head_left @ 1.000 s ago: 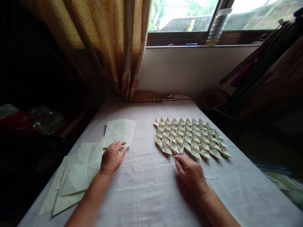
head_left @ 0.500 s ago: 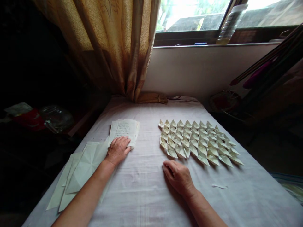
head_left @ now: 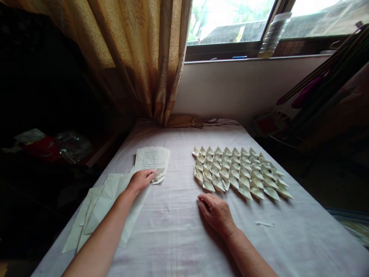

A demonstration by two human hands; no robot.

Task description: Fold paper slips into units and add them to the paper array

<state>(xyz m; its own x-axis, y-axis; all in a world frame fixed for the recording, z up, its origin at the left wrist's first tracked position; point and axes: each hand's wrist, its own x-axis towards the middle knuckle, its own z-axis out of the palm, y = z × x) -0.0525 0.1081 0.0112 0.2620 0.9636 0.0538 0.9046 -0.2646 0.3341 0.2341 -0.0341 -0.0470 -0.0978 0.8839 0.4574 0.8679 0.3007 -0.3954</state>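
My left hand [head_left: 141, 180] is closed in a pinch on the near edge of the top paper sheet [head_left: 150, 157] of a small stack with rows of printed characters. That edge looks slightly lifted. Under and beside my left forearm lie larger pale sheets [head_left: 108, 192], creased and overlapping. My right hand [head_left: 215, 211] rests on the cloth with its fingers curled closed; whatever lies inside them, if anything, is hidden. Just beyond it stand several rows of small folded paper pieces [head_left: 236, 169] with pointed ends, packed close together.
A pale cloth [head_left: 178, 231] covers the table. A thin white strip [head_left: 264, 224] lies right of my right hand. A gold curtain [head_left: 138, 57] hangs down to the far edge. A clear plastic bottle [head_left: 273, 36] leans on the windowsill. Dark clutter stands at both sides.
My left hand has gone from lying flatter on the stack to pinching the top sheet's near edge. My right hand stays in place. The view has shifted slightly.
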